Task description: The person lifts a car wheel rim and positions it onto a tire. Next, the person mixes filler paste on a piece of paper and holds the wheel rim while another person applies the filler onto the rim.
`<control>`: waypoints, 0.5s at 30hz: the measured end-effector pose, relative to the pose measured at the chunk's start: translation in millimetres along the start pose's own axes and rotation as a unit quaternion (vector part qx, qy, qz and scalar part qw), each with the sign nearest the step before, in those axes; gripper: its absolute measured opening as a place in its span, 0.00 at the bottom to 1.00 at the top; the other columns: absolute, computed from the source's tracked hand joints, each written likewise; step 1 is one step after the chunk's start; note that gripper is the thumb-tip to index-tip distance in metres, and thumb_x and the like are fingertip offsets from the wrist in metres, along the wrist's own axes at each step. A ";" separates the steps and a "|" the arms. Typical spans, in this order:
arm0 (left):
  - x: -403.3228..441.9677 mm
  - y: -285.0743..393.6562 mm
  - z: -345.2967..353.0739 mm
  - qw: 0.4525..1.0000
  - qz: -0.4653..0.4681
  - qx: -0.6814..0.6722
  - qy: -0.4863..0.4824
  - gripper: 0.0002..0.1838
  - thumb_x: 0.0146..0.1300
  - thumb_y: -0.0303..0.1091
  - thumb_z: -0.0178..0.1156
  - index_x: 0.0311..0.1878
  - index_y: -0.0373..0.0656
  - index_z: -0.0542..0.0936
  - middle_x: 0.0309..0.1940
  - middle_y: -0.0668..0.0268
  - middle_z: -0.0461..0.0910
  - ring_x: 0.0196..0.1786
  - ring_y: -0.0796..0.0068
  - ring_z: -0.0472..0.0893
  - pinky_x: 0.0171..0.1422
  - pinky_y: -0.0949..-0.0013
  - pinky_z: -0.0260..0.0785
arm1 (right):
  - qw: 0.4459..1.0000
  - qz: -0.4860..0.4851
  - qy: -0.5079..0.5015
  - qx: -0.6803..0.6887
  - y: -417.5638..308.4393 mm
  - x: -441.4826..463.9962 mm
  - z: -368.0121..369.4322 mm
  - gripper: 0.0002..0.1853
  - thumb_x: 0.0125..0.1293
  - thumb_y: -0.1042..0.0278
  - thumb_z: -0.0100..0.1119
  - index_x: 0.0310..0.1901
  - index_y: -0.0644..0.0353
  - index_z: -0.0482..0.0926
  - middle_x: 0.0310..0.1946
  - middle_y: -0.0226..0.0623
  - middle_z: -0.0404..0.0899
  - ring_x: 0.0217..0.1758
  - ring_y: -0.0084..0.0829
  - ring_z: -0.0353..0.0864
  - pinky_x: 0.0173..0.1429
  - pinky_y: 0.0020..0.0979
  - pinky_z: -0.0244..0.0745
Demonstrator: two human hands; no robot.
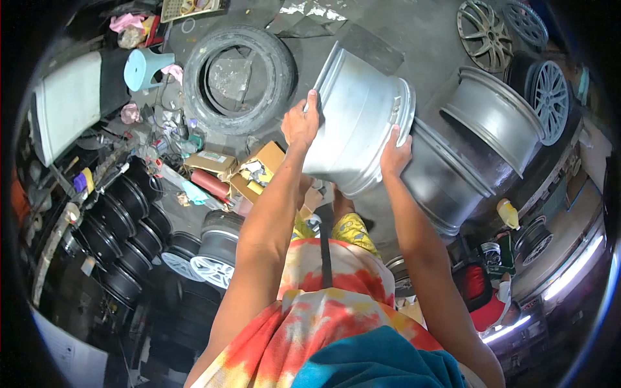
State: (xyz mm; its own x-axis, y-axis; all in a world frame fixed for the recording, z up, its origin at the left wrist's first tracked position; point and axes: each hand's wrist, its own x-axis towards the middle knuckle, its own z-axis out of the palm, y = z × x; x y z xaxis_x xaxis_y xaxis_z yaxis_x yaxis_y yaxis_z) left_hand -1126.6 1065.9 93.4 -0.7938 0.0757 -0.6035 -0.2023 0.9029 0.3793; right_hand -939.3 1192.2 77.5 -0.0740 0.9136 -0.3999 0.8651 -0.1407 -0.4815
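A tyre [279,72] lies on the floor [424,59] left of the held rim [354,119], with a stool [143,68] farther left. Just right of the held rim sits a second rim [446,180], then a third rim [493,115]. A spoked wheel [484,37] lies to its far right, ahead. Near left are an open carton [270,155] and, farther off, stacked wheels [119,225].

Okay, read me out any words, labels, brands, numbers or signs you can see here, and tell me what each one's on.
No text can be read for certain.
Cardboard box: pale label, too small to read.
White panel, lower left: faint marks, too blurred to read.
Loose tyre: no lettering I can make out.
Silver rim being held: nothing legible.
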 end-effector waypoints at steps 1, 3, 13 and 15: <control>-0.5 1.1 -0.9 1.000 -0.011 -0.001 -0.003 0.42 0.69 0.71 0.37 0.54 0.41 0.84 0.45 0.42 0.83 0.56 0.42 0.80 0.65 0.50 0.67 | 1.000 0.005 -0.003 -0.010 0.6 -1.5 -0.6 0.37 0.71 0.34 0.48 0.57 0.69 0.74 0.47 0.65 0.80 0.54 0.66 0.77 0.61 0.55 0.69; -2.0 4.0 -5.6 1.000 -0.014 -0.009 -0.016 0.42 0.70 0.70 0.36 0.53 0.41 0.85 0.45 0.42 0.84 0.56 0.42 0.80 0.64 0.50 0.67 | 1.000 0.015 -0.022 0.004 4.1 -1.2 -1.4 0.38 0.70 0.33 0.48 0.58 0.68 0.73 0.48 0.66 0.80 0.54 0.67 0.76 0.62 0.55 0.68; 4.8 12.8 -3.3 0.997 -0.059 0.045 -0.037 0.48 0.70 0.73 0.30 0.44 0.37 0.87 0.42 0.43 0.84 0.53 0.43 0.81 0.62 0.49 0.67 | 0.998 0.043 -0.045 0.026 -3.2 -2.8 -6.7 0.34 0.70 0.34 0.50 0.51 0.66 0.75 0.42 0.68 0.81 0.52 0.67 0.78 0.59 0.55 0.69; 5.3 14.7 -2.7 0.995 -0.075 0.067 -0.026 0.49 0.69 0.74 0.30 0.43 0.37 0.87 0.41 0.44 0.84 0.53 0.43 0.81 0.62 0.49 0.67 | 0.999 0.047 -0.003 0.003 5.1 -1.7 1.0 0.32 0.70 0.36 0.52 0.48 0.66 0.75 0.40 0.67 0.81 0.49 0.66 0.79 0.56 0.55 0.71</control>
State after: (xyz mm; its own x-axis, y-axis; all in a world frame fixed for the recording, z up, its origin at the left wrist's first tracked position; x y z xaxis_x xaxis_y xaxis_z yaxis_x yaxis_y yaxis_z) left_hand -1135.3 1078.4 97.7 -0.7294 -0.0452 -0.6826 -0.2350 0.9536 0.1881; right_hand -935.3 1189.6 75.0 0.0041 0.8940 -0.4480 0.8657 -0.2274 -0.4459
